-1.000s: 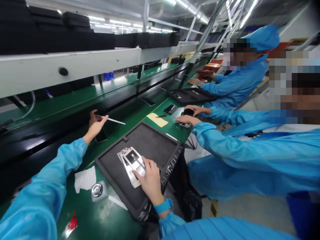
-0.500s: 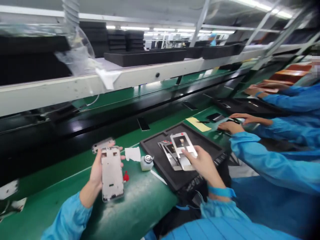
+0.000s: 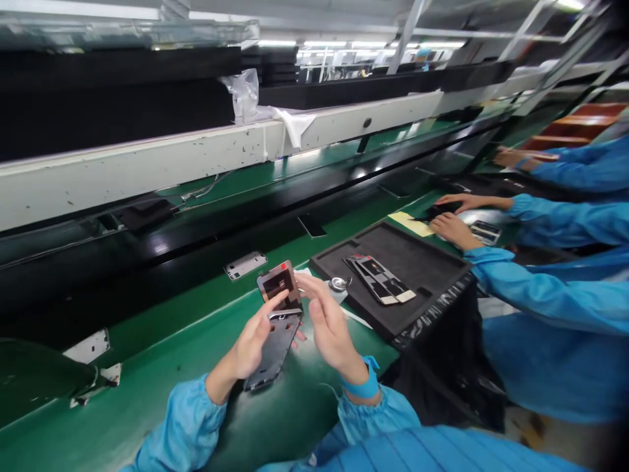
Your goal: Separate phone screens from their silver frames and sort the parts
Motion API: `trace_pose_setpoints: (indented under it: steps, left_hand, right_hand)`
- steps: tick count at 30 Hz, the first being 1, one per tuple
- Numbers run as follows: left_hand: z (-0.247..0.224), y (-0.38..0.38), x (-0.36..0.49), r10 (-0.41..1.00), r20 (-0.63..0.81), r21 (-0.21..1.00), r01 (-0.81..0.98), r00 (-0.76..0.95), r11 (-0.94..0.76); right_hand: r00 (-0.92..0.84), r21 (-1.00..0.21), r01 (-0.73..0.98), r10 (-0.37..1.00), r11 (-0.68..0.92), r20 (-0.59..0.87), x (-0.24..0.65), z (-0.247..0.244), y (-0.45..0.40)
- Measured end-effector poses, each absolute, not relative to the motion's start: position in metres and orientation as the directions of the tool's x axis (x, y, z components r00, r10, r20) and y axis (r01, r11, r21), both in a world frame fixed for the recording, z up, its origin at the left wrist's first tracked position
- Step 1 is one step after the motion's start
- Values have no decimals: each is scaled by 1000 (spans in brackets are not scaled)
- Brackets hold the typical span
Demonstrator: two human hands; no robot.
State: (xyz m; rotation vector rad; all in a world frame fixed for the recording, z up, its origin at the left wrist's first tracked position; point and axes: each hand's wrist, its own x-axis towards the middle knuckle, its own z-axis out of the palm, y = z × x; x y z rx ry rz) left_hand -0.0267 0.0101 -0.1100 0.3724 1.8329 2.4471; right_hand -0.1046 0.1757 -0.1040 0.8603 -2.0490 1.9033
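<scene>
My left hand is closed around a grey phone frame, tilted above the green bench. Its index finger reaches up onto a phone screen panel with a red mark at one corner. My right hand grips that panel by its right edge, thumb and fingers partly hiding it. The panel's lower end meets or overlaps the upper end of the frame; I cannot tell whether they are joined. A few similar screen panels lie overlapping in a black foam tray to the right.
A metal-capped bottle stands between my right hand and the tray. Another phone frame lies behind my hands, and a dark phone-sized panel lies farther back. A co-worker's hands work at right, near yellow paper.
My right hand has carried a screen panel from the tray leftward to the phone frame in my left hand. The frame is now tilted, and the view has shifted left.
</scene>
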Motion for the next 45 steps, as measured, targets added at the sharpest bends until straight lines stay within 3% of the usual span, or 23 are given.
trace_pose_setpoints:
  steps: [3,7,11,16,18,21,24,27,32,37,40,43,45]
  left_hand:
    - [-111,3,-30,153,263,964,264,-953,-14]
    - [-113,2,-31,236,371,863,427,-898,270]
    - [-110,3,-26,314,393,767,496,-865,407]
    - [-100,7,-20,291,418,751,507,-861,423]
    - [-99,5,-22,198,445,779,486,-874,396]
    - [-97,-5,-28,-63,468,865,443,-882,235]
    - [-92,-18,-31,-232,378,924,381,-896,36]
    - [-84,-24,-27,-191,276,944,303,-942,-129]
    - [-74,-19,-22,-66,163,924,176,-984,-340]
    - [-71,-15,-14,112,130,868,58,-985,-492]
    - [-67,-12,-4,211,133,830,-8,-968,-558]
    - [-63,-7,5,259,135,808,-45,-956,-587]
    - [-62,-3,8,261,122,794,-64,-957,-605]
  right_hand:
    - [-785,-825,-560,-272,-75,557,-101,-92,165]
    - [-843,-848,-502,-123,-171,524,-97,-88,148]
    - [-845,-830,-526,10,-186,534,-99,-87,141]
    - [-809,-807,-586,-2,-74,588,-96,-76,155]
    - [-788,-790,-612,-67,-22,612,-96,-78,167]
    - [-770,-769,-626,-260,130,582,-106,-101,184]
    - [-770,-700,-601,-515,386,377,-131,-147,192]
    - [-789,-661,-564,-560,495,253,-153,-193,190]
    - [-829,-656,-517,-511,549,225,-161,-225,188]
    - [-859,-735,-479,-427,480,281,-155,-211,191]
    - [-857,-863,-428,-423,267,294,-143,-178,194]
    - [-761,-967,-219,-598,-128,252,-124,-132,197]
    - [-644,-977,-111,-736,-183,211,-112,-106,197]
